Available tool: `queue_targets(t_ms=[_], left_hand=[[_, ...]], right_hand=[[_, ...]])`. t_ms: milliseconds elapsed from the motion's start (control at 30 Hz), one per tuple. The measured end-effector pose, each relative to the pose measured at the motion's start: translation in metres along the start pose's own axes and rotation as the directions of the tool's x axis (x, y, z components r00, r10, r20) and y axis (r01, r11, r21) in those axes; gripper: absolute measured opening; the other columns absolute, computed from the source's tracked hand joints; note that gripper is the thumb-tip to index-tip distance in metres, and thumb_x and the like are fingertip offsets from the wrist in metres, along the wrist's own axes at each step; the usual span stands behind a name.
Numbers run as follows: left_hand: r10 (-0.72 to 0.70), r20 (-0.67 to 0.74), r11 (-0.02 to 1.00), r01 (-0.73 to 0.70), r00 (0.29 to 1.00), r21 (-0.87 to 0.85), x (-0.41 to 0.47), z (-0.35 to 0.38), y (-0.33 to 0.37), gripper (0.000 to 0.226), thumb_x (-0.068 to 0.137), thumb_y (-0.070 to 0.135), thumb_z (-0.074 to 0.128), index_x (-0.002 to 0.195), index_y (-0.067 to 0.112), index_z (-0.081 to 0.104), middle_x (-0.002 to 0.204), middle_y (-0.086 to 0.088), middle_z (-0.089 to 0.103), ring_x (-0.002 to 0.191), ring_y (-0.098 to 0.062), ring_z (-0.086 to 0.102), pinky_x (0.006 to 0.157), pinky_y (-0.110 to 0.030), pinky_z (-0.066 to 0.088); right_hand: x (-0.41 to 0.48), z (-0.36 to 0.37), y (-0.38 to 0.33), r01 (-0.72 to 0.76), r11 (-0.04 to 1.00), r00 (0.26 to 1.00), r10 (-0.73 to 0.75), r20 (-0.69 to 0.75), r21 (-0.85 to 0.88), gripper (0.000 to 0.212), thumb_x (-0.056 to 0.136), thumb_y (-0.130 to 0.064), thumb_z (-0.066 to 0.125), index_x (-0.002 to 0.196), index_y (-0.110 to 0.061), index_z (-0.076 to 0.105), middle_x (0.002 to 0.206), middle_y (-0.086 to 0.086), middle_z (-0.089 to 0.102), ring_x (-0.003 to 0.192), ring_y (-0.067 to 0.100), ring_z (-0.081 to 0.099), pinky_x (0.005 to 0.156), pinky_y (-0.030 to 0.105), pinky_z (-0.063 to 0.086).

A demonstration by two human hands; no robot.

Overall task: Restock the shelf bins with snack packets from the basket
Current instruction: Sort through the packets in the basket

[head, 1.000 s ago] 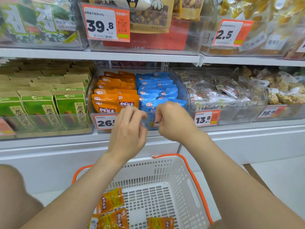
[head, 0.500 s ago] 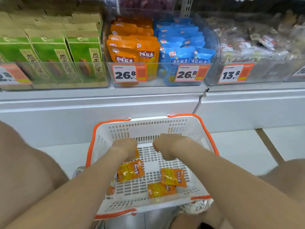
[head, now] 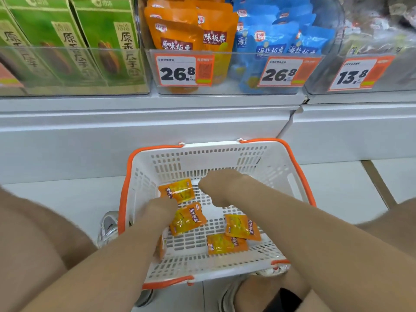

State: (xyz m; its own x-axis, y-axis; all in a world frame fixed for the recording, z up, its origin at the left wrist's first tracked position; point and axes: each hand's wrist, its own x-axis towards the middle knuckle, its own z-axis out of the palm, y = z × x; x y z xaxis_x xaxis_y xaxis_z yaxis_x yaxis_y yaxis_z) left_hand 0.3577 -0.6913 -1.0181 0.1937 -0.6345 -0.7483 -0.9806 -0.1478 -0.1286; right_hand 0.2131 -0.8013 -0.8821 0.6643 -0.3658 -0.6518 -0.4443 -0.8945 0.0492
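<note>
A white basket with an orange rim (head: 300,170) stands on the floor below the shelf. Several orange-yellow snack packets lie on its bottom: one at the back (head: 177,191), one in the middle (head: 189,219), two at the right front (head: 242,227). My left hand (head: 161,210) is down inside the basket, touching the edges of the back and middle packets. My right hand (head: 216,188) hangs over the bare basket floor further back. The fingers of both hands are hidden under the backs of the hands. Above, a clear shelf bin (head: 225,88) holds orange packets (head: 177,34) and blue packets (head: 281,39).
Green boxes (head: 67,41) fill the bin at the left, and a bin of clear-wrapped snacks (head: 371,30) sits at the right. The white shelf base (head: 157,124) rises just behind the basket. My knees flank the basket, and a shoe (head: 108,226) shows at its left.
Both hands came down from the blue packets in the shelf bin into the basket. My view tilted down and closer. The left hand now reaches the packets.
</note>
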Motion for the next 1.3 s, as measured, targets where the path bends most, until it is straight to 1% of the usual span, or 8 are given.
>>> queue_targets(t_ms=[200,300,400,600,733,933,1100,1300], left_hand=[[0.017,0.112,0.954,0.018,0.994,-0.298,-0.002,-0.021,-0.001,0.035,0.096,-0.001,0.054,0.127,0.009,0.065,0.116,-0.015,0.069,0.111,-0.031,0.07,0.085,-0.037,0.059],[0.012,0.147,0.918,0.047,0.989,-0.393,-0.01,-0.051,-0.01,0.029,0.094,0.003,0.053,0.116,0.009,0.07,0.101,-0.016,0.074,0.086,-0.025,0.078,0.08,-0.037,0.065],[0.038,0.08,0.815,0.016,0.996,-0.579,-0.019,-0.085,-0.02,0.02,0.099,0.01,0.055,0.112,0.008,0.07,0.095,-0.013,0.076,0.075,-0.022,0.079,0.077,-0.04,0.066],[0.015,-0.085,0.226,-0.086,0.996,-0.97,-0.048,-0.131,-0.021,0.024,0.105,0.001,0.047,0.122,-0.001,0.065,0.114,-0.026,0.072,0.078,-0.027,0.076,0.063,-0.032,0.06],[0.066,-0.029,-0.288,-0.009,0.997,-0.958,-0.068,-0.142,-0.021,0.02,0.107,0.005,0.043,0.116,0.003,0.061,0.096,-0.019,0.07,0.065,-0.024,0.066,0.066,-0.033,0.051],[-0.127,-0.277,0.079,-0.269,0.952,-0.96,-0.089,-0.166,-0.009,0.048,0.104,0.055,0.046,0.104,0.017,0.076,0.098,-0.002,0.072,0.073,-0.018,0.059,0.065,-0.03,0.045],[-0.218,-0.603,0.009,-0.616,0.767,-0.788,-0.125,-0.195,0.003,0.036,0.108,0.026,0.048,0.096,0.021,0.081,0.094,0.006,0.079,0.09,-0.012,0.071,0.078,-0.033,0.055],[-0.439,-0.837,0.307,-0.821,0.328,-0.482,-0.145,-0.233,0.0,0.021,0.107,0.021,0.053,0.101,0.025,0.073,0.091,0.011,0.072,0.087,-0.005,0.067,0.073,-0.026,0.055]], right_hand=[[-0.001,-0.006,0.001,0.016,1.0,1.0,-0.016,-0.002,-0.02,0.032,0.098,-0.005,0.061,0.079,-0.016,0.039,0.083,0.002,0.047,0.063,0.015,0.044,0.066,0.034,0.048],[-0.007,-0.011,0.003,0.007,1.0,1.0,-0.007,0.002,-0.03,0.019,0.096,-0.001,0.06,0.108,-0.015,0.053,0.1,0.005,0.056,0.07,0.016,0.05,0.065,0.032,0.046],[-0.014,-0.017,0.009,0.005,0.999,0.999,-0.006,0.038,0.034,0.048,0.095,0.002,0.059,0.14,-0.015,0.053,0.128,0.008,0.058,0.091,0.023,0.058,0.071,0.034,0.048],[-0.04,-0.033,0.034,-0.044,0.943,0.999,0.033,0.038,0.331,0.098,0.075,-0.035,0.093,0.152,-0.03,0.034,0.143,0.0,0.052,0.124,0.029,0.058,0.1,0.048,0.053],[-0.057,-0.046,0.055,0.04,0.877,0.944,0.125,-0.306,0.48,0.033,0.092,-0.021,0.073,0.118,-0.023,0.054,0.115,0.004,0.068,0.11,0.026,0.059,0.085,0.037,0.049],[-0.083,-0.076,0.076,0.119,0.765,0.796,0.308,-0.522,0.633,0.01,0.094,-0.019,0.071,0.098,-0.028,0.068,0.088,-0.003,0.073,0.078,0.014,0.067,0.07,0.033,0.054],[-0.099,-0.091,0.079,0.161,0.768,0.746,0.317,-0.586,0.62,0.029,0.097,-0.017,0.067,0.072,-0.03,0.06,0.07,-0.011,0.064,0.071,0.009,0.06,0.066,0.032,0.046],[-0.115,-0.125,0.078,0.24,0.77,0.546,0.397,-0.738,0.591,0.021,0.107,-0.024,0.055,0.124,-0.024,0.068,0.111,-0.007,0.07,0.102,0.015,0.064,0.078,0.028,0.052]])
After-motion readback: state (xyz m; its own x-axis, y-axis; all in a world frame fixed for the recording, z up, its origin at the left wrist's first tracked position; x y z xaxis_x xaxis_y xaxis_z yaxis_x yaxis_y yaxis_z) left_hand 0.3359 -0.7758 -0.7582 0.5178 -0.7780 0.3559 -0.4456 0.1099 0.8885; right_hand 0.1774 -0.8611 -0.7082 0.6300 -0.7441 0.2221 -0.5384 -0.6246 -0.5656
